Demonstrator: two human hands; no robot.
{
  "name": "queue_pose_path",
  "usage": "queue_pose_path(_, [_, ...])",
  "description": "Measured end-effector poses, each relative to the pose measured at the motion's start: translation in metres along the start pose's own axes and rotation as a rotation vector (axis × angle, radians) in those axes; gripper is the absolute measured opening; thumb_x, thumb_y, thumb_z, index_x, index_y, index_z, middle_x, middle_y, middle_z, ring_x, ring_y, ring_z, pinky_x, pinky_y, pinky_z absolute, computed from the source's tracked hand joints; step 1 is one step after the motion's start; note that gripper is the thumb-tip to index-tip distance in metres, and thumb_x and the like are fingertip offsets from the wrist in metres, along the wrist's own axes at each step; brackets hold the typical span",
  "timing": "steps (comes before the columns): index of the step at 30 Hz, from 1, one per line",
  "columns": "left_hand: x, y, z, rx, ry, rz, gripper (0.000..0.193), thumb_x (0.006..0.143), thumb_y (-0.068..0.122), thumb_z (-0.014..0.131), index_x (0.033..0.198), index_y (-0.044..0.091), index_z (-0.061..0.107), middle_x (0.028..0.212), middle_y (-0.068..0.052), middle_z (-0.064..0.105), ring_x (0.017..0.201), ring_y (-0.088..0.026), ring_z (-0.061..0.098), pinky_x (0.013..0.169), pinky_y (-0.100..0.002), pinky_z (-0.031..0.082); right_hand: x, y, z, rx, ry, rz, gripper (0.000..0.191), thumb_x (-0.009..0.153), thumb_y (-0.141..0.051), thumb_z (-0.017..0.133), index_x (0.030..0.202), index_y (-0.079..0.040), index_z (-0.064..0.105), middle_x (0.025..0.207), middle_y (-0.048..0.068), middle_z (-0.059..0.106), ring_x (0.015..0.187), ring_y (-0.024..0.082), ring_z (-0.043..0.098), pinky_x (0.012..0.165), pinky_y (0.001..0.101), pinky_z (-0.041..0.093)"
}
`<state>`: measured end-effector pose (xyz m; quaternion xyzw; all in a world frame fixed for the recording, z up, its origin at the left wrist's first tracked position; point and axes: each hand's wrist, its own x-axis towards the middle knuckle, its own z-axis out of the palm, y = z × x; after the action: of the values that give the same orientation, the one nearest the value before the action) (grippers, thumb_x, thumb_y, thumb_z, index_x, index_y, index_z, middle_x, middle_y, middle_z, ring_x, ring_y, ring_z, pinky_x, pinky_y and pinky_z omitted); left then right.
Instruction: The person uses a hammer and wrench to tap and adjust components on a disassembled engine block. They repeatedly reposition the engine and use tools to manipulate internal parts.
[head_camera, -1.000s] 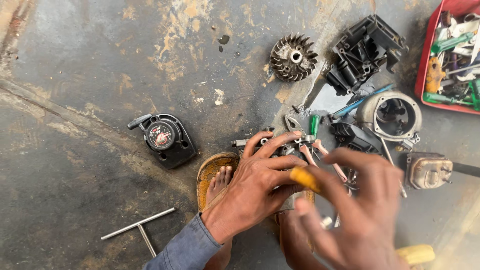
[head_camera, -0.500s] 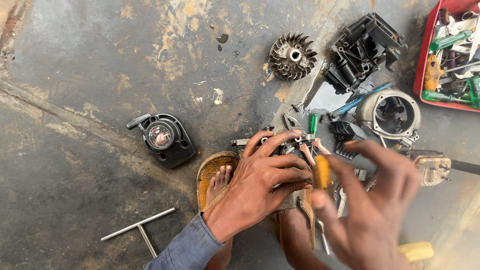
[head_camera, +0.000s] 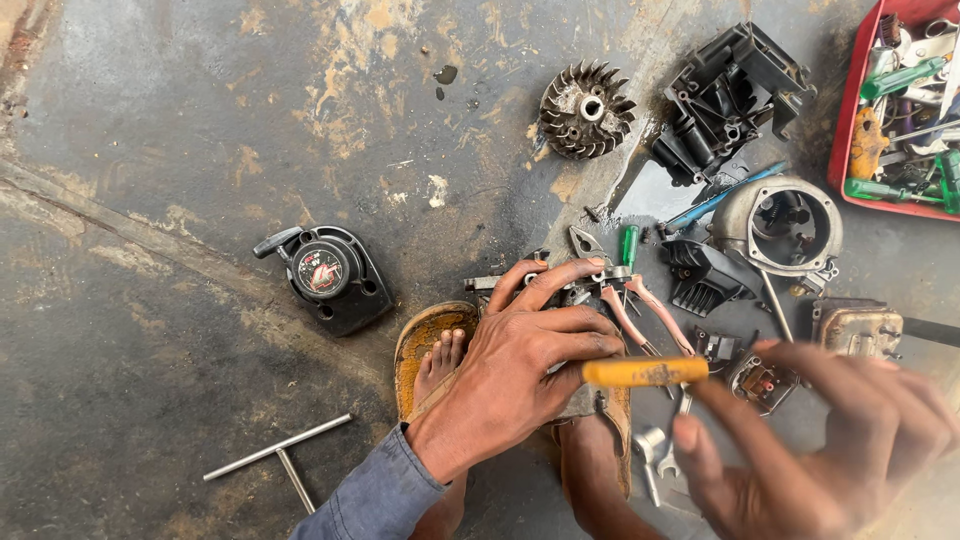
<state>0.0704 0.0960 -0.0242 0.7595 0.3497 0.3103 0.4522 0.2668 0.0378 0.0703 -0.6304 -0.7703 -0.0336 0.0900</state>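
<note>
Compared with a moment ago, the right hand (head_camera: 830, 450) has drawn back toward the lower right of the frame, and the yellow-handled tool (head_camera: 645, 372) in its fingers now lies level, its end touching the left hand (head_camera: 525, 365). So the tool seems off the part for now. The left hand's fingers close over a small dark metal engine part (head_camera: 575, 295), held at the frame's centre on the floor (head_camera: 180, 150) between the person's feet.
</note>
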Motion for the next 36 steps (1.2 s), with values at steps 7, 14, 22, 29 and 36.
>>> queue_pose_path(7, [0.001,0.003,0.0,0.013,-0.016,-0.003,0.02,0.082,0.013,0.076,0.102,0.015,0.079,0.115,0.003,0.073,0.145,-0.027,0.046,0.122,-0.054,0.024,0.0,-0.01,0.029,0.143,-0.036,-0.026,0.056,0.088,-0.05,0.064,0.114,-0.003,0.078,0.135,0.015,0.05,0.127,0.036,0.041,0.109,0.0538,0.033])
queue_pose_path(14, [0.001,0.002,0.002,-0.028,0.014,-0.029,0.015,0.086,0.018,0.077,0.1,0.015,0.08,0.113,0.003,0.074,0.145,-0.025,0.047,0.122,-0.053,0.025,-0.015,-0.004,0.011,0.253,0.037,-0.166,0.047,0.094,-0.058,0.059,0.099,-0.014,0.074,0.12,0.009,0.06,0.12,0.028,0.048,0.106,0.0554,0.035])
queue_pose_path(22, [0.001,0.005,0.002,-0.019,0.005,-0.03,0.017,0.084,0.013,0.074,0.1,0.014,0.08,0.113,0.002,0.074,0.144,-0.026,0.047,0.122,-0.054,0.025,0.024,-0.016,0.014,0.288,0.021,0.013,0.047,0.095,-0.047,0.056,0.106,-0.004,0.073,0.129,0.021,0.055,0.126,0.036,0.044,0.107,0.0534,0.034])
queue_pose_path(29, [0.002,0.003,0.001,-0.021,0.006,-0.026,0.015,0.087,0.016,0.076,0.101,0.013,0.079,0.11,0.002,0.073,0.145,-0.026,0.046,0.122,-0.054,0.025,-0.008,-0.02,0.009,0.221,0.047,-0.071,0.034,0.098,-0.048,0.059,0.1,-0.019,0.077,0.125,0.005,0.059,0.124,0.028,0.043,0.109,0.0553,0.033])
queue_pose_path(36, [0.001,0.005,0.002,-0.008,0.006,-0.045,0.017,0.086,0.017,0.076,0.102,0.013,0.079,0.109,0.002,0.073,0.144,-0.026,0.046,0.122,-0.054,0.023,0.002,-0.005,0.021,0.195,0.013,0.013,0.056,0.108,-0.051,0.044,0.111,-0.006,0.076,0.13,0.019,0.057,0.13,0.031,0.042,0.107,0.0501,0.031])
